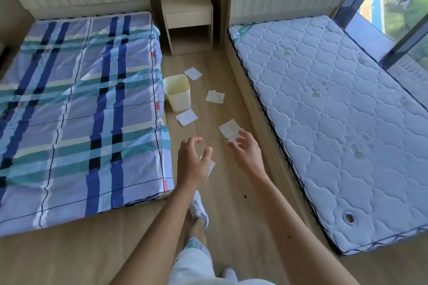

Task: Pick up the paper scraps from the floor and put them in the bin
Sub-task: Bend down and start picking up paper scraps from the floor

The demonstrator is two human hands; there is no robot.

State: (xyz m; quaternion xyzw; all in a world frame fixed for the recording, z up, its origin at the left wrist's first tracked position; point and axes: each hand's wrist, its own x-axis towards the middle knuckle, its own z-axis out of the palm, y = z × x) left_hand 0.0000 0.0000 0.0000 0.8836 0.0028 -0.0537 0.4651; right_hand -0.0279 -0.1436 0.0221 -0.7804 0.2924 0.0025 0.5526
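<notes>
Five scraps lie on the floor [231, 203] between two beds: one [193, 73] behind the bin [177, 95], one [215, 96] to its right, one [186, 117] before it, one [230, 128] by the right hand [246, 149], one [210, 168] under the left hand [193, 159]; both grips are spread, empty

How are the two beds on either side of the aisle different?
The left bed is covered with a blue, teal and white plaid sheet; the right bed is a bare white quilted mattress. The left bed's sheet looks wrinkled; the right bed's surface is smooth. Both lie low, flanking the wooden floor.
</notes>
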